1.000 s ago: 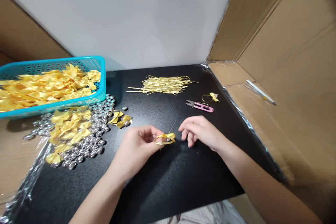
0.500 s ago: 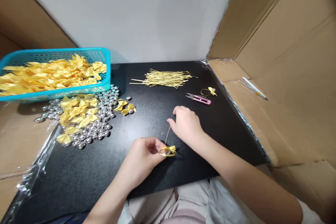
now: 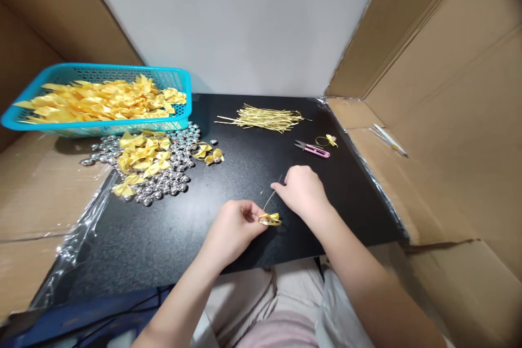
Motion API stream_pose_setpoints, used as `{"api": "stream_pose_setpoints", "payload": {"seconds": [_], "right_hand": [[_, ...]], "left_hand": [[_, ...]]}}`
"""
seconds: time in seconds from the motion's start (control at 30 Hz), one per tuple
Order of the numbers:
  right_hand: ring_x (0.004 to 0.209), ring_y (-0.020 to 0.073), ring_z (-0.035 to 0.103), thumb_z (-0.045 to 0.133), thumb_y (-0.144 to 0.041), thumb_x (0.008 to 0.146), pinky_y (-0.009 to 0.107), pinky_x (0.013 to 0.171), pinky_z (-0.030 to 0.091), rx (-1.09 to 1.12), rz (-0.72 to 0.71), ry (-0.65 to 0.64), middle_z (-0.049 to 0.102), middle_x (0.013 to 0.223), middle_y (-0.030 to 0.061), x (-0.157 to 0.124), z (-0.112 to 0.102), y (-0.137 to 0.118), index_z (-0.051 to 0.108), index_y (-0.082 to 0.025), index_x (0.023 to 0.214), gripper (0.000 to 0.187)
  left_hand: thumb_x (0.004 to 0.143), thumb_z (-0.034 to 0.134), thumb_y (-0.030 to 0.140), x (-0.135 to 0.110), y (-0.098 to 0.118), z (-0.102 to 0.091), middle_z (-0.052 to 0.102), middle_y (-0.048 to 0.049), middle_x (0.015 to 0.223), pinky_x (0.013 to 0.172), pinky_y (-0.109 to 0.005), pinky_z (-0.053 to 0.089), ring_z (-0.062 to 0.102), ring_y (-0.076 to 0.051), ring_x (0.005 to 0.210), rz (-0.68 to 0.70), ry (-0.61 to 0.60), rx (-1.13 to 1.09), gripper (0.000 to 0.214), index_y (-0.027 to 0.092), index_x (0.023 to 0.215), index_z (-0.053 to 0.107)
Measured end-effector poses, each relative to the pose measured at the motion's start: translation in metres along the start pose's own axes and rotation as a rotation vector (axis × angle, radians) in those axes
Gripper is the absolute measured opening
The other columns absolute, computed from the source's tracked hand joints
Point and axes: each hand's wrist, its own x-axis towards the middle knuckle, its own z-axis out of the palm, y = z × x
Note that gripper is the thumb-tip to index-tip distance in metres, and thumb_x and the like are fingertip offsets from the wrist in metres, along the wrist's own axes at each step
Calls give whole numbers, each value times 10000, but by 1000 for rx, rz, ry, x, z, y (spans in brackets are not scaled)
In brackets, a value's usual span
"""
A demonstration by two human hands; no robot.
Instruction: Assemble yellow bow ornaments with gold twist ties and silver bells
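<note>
A small yellow ribbon bow (image 3: 272,217) with a gold loop is pinched between the thumb and fingers of my left hand (image 3: 240,223), low over the table's front part. From the bow a thin cord (image 3: 269,200) runs up and to the right, reaching my right hand (image 3: 304,190). The right thumb and fingertips close on this cord near its far end. The inner fingers of the right hand are hidden behind its back. Pink thread snips (image 3: 318,150) lie beyond that hand, beside a finished-looking bow with a cord loop (image 3: 328,141).
A blue basket (image 3: 188,98) full of yellow bows stands at the back left. Silver beads (image 3: 163,182) surround a pile of bows (image 3: 142,153), with looped bows (image 3: 214,156) nearby. Gold cords (image 3: 267,118) lie at the back. A white pen-like tool (image 3: 389,138) rests on cardboard at right.
The view has shifted, so the table things appear further right and slightly higher. The cord between my hands now slants more to the right. Both hands keep their hold.
</note>
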Motion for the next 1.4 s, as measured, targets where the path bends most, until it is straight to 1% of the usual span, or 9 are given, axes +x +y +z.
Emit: {"api": "stream_pose_setpoints", "payload": {"seconds": [0.23, 0.53, 0.63, 0.8, 0.93, 1.0, 1.1, 1.2, 1.4], "right_hand": [[868, 288, 734, 665, -188, 838, 337, 739, 544, -13, -5, -37, 762, 900, 135, -1, 8, -8, 752, -141, 861, 101], [1012, 302, 657, 468, -58, 921, 389, 820, 523, -66, -73, -42, 687, 1032, 211, -7, 16, -13, 695, -61, 962, 231], [1049, 315, 609, 417, -40, 929, 441, 858, 498, -13, -147, -44, 653, 1060, 230, -6, 22, -4, 661, -50, 963, 247], [973, 208, 601, 438, -99, 947, 358, 904, 470, 233, -381, -92, 649, 994, 122, 1, 15, 29, 575, -135, 880, 157], [699, 124, 607, 410, -193, 980, 248, 686, 511, 463, -559, -290, 633, 773, 12, 3, 3, 52, 492, -181, 831, 171], [627, 108, 566, 470, -260, 966, 229, 616, 487, 657, -595, -462, 591, 716, -10, 4, 1, 59, 490, -178, 818, 171], [608, 91, 541, 586, -334, 915, 222, 610, 464, 978, -568, -698, 566, 708, -22, 8, 4, 67, 514, -162, 830, 205], [613, 81, 556, 662, -353, 870, 221, 634, 469, 1170, -549, -790, 570, 705, -37, 14, 9, 73, 554, -151, 912, 232], [654, 82, 584, 651, -302, 883, 220, 661, 480, 1144, -609, -936, 612, 738, -15, 29, 4, 84, 647, -126, 935, 184]], "left_hand": [[684, 642, 298, -2, -1, 3, 687, -42, 617, 542, -245, 381, 568, -166, 577, 37, 22, 22, 149, 163, 622, 637], [669, 639, 267, -3, -5, 6, 699, -36, 630, 573, -251, 405, 598, -176, 601, 50, 48, -50, 111, 171, 625, 673], [663, 652, 274, -3, -5, 5, 689, -31, 633, 573, -246, 399, 587, -167, 601, 44, 35, -100, 116, 165, 631, 678], [640, 666, 270, -1, 3, -4, 642, 3, 574, 523, -221, 361, 532, -121, 532, 1, -71, -219, 113, 158, 622, 666], [634, 648, 255, 4, 14, -13, 617, 18, 506, 466, -202, 328, 509, -103, 476, -74, -212, -293, 102, 159, 614, 678], [619, 642, 237, 6, 20, -16, 630, 13, 514, 450, -196, 313, 509, -96, 465, -105, -267, -320, 89, 159, 595, 676], [611, 652, 234, 11, 26, -15, 637, 14, 521, 447, -191, 315, 519, -90, 468, -141, -327, -347, 86, 157, 579, 676], [612, 672, 242, 14, 29, -13, 634, 19, 524, 448, -187, 322, 529, -87, 474, -172, -368, -357, 92, 159, 573, 678], [591, 699, 244, 19, 36, -8, 634, 16, 513, 442, -190, 313, 514, -81, 452, -221, -434, -400, 104, 157, 542, 670]]}}
